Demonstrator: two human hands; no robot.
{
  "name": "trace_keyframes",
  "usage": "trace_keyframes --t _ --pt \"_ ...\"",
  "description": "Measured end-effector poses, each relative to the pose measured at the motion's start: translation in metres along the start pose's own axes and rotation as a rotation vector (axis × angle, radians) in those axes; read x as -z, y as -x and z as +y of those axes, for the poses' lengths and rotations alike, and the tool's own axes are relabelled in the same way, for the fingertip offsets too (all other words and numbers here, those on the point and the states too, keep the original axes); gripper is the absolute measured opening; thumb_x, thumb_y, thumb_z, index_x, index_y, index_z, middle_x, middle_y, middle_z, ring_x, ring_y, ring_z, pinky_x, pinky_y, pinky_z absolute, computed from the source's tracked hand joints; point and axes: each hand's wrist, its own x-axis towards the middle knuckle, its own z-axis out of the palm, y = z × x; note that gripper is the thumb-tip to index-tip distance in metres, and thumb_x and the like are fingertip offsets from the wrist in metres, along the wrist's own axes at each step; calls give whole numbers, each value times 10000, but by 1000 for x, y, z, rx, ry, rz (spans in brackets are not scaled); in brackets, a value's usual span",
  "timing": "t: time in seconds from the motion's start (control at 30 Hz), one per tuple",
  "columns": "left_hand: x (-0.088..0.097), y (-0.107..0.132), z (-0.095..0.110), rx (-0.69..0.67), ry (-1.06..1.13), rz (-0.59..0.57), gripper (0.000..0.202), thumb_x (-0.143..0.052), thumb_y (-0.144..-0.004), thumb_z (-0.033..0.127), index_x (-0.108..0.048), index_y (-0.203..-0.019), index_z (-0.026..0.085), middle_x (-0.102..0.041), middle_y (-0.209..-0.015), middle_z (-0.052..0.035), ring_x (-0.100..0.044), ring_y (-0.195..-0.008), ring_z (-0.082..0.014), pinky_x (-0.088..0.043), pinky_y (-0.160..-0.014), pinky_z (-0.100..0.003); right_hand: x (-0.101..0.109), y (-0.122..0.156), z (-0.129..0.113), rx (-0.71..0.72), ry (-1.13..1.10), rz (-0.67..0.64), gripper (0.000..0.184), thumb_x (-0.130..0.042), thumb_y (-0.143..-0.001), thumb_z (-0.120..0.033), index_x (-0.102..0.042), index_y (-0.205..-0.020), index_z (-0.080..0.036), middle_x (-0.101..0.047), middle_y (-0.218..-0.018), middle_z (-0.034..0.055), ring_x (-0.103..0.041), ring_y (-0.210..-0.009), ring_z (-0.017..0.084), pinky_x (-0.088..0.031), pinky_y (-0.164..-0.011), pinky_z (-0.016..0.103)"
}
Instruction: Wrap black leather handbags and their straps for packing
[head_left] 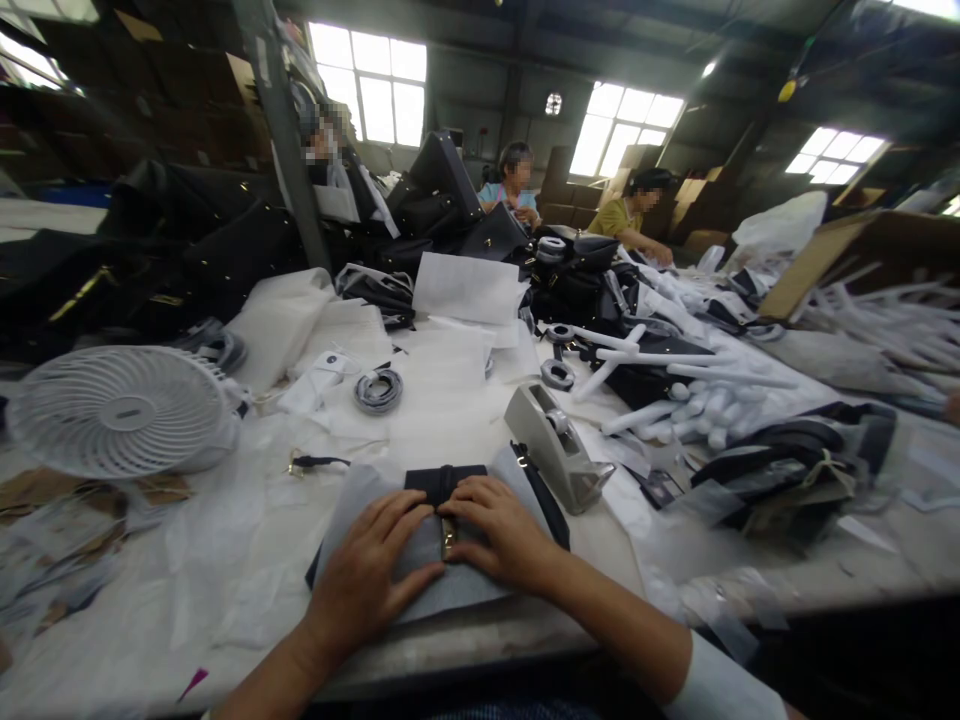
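Observation:
A black handbag (553,505) lies at the near table edge, mostly covered by grey-white wrapping paper (480,585). Its dark flap (424,484) and a narrow strap with a gold clasp (448,538) show in the middle. My left hand (375,560) rests over the left side, fingers stretched and thumb apart, fingertips close to the strap. From the right, my right hand (501,530) bends its fingers over the strap, with the thumb beside the clasp; its exact hold is partly hidden. A beige tape dispenser (551,450) stands just beyond the bag's right side.
At left stands a white fan (124,412). Coiled straps (378,390), paper sheets (465,287) and white foam rods (675,360) lie beyond. A dark bag (795,460) is at right. Black bags (202,220) are piled behind, with co-workers (517,185) across the table.

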Motion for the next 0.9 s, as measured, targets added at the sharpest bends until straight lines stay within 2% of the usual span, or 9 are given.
trace_keyframes --t 0.1,0.17,0.33,0.43,0.57,0.63,0.77,0.83,0.9 --pt "0 -5 -2 -19 42 -108 560 -604 -898 490 -458 -1355 201 -621 -1301 -102 -554 -1211 -290 -476 -1029 -455 2 -2 0 -47 -14 -13 583 -792 -779 -380 -576 -1295 -216 -586 -1250 87 -495 -1197 247 -352 -1060 390" --pt "-1 -6 -3 -18 60 -145 548 -593 -907 484 -454 -1361 212 -628 -1294 -98 -559 -1203 -292 -475 -1023 -466 4 -3 -2 -65 -7 -33 564 -787 -771 -378 -590 -1279 -231 -583 -1224 76 -496 -1178 246 -352 -1051 395" --pt "-2 -4 -5 18 108 -135 495 -591 -919 428 -465 -1349 216 -635 -1278 -100 -568 -1193 -288 -475 -1017 -473 8 -4 -7 -60 30 -49 474 -757 -777 -402 -645 -1218 -269 -582 -1171 49 -490 -1148 245 -330 -1048 411" --pt "1 -5 -7 63 150 -126 364 -530 -956 344 -522 -1300 227 -663 -1239 -84 -601 -1160 -263 -485 -1009 -439 5 -3 -5 -54 42 -31 531 -779 -744 -431 -651 -1233 -265 -584 -1168 45 -492 -1133 241 -308 -1062 412" --pt "12 -21 -5 141 224 -225 279 -479 -975 265 -583 -1233 245 -696 -1184 -51 -651 -1076 -223 -522 -937 -365 0 -1 2 -50 44 -23 556 -789 -734 -455 -658 -1244 -275 -583 -1187 42 -488 -1142 241 -301 -1066 410" --pt "19 -35 -1 112 227 -312 281 -495 -965 209 -607 -1212 285 -704 -1159 -19 -662 -1032 -213 -525 -897 -347 0 0 4 -42 45 -26 527 -782 -745 -460 -666 -1232 -295 -584 -1190 38 -485 -1150 244 -304 -1064 412" --pt "28 -64 4 -34 230 -503 322 -537 -939 135 -655 -1163 334 -702 -1100 9 -679 -915 -180 -517 -786 -284 1 0 6 -45 53 -42 428 -769 -763 -456 -700 -1160 -313 -600 -1184 30 -495 -1140 254 -331 -1038 414" --pt "29 -76 2 -80 236 -550 286 -568 -930 148 -679 -1126 324 -704 -1075 9 -688 -874 -165 -514 -750 -256 2 -1 5 -54 51 -49 459 -770 -756 -467 -688 -1174 -296 -606 -1198 38 -501 -1138 269 -349 -1022 418" --pt "28 -83 -1 -112 231 -578 250 -589 -923 158 -699 -1095 301 -705 -1103 -2 -692 -911 -177 -516 -781 -262 2 -2 4 -72 52 -53 573 -775 -741 -480 -634 -1251 -261 -610 -1212 61 -515 -1123 285 -367 -1008 425"
